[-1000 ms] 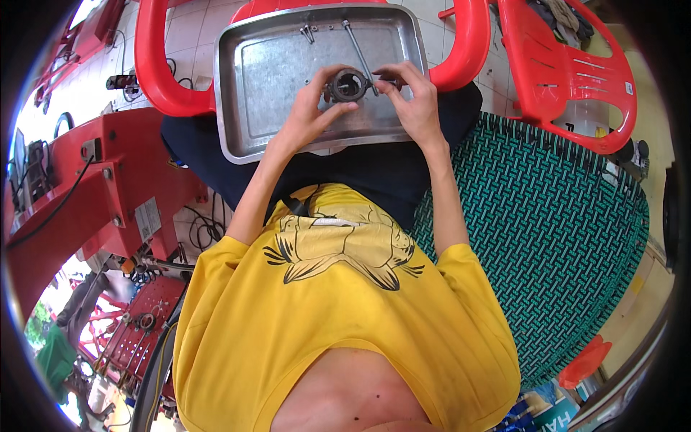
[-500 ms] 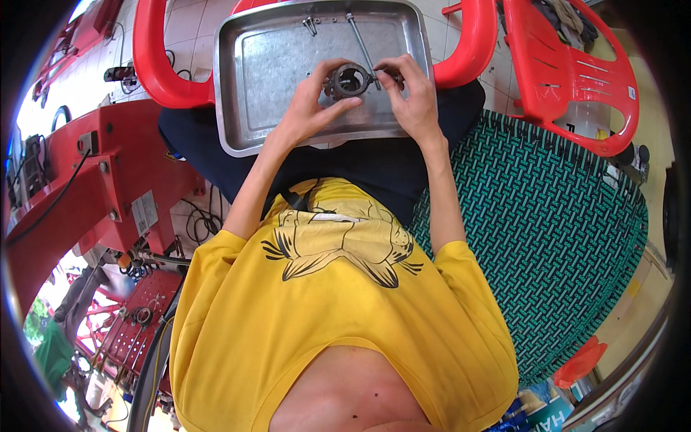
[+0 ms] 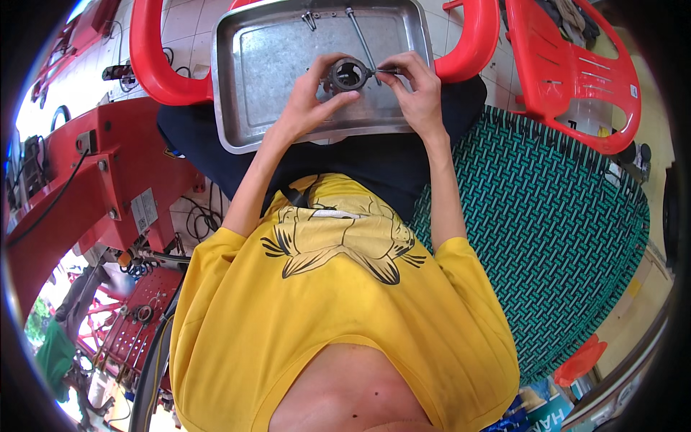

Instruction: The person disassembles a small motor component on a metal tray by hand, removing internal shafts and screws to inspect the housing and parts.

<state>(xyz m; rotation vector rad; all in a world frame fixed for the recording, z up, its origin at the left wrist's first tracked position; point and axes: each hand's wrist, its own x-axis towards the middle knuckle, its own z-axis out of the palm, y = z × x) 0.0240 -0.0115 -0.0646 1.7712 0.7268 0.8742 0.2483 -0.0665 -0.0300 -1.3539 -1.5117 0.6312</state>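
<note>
A dark, ring-shaped metal part with a round opening is held over the metal tray. My left hand grips it from the left, thumb along its near side and fingers around its far side. At its right side, my right hand pinches a thin, dark screw-like piece between thumb and fingertips. This piece points toward the ring's side; whether it is threaded in, I cannot tell. A long bolt lies in the tray beyond my hands. Several small bolts lie near the tray's far edge.
The tray sits across my lap, with a red plastic chair's arms around it. Another red chair stands at far right. A green woven seat is at my right side. Red machinery stands on the left.
My right fingertips have shifted slightly on the thin piece, which shows more clearly now. The ring part has tilted a little and stays in my left hand.
</note>
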